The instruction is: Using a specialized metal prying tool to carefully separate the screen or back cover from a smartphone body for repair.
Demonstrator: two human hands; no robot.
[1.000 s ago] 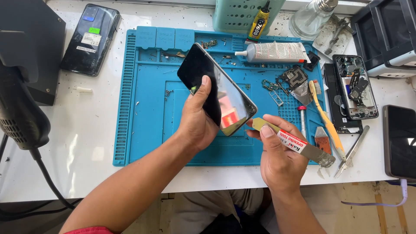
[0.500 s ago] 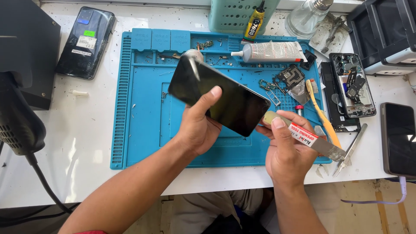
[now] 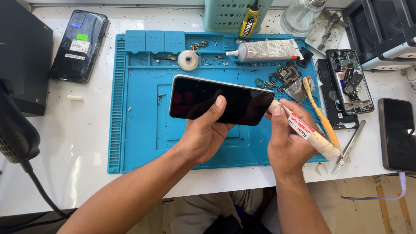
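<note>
Left hand [image 3: 203, 138] grasps the phone [image 3: 216, 100] from below, thumb on its dark screen, held level above the blue mat [image 3: 138, 130] on the white surface [image 3: 78, 143], while the right hand [image 3: 288, 141] is clenched around a cream opening tool [image 3: 307, 132] whose tip touches the phone's right end.

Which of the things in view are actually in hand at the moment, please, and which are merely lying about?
In hand:
- dark-screened phone, gripped by the left hand
- cream opening tool, in the right hand, its tip at the phone's right end

Lying about:
- blue mat
- glue tube
- toothbrush
- tweezers
- opened phone
- black phone
</note>
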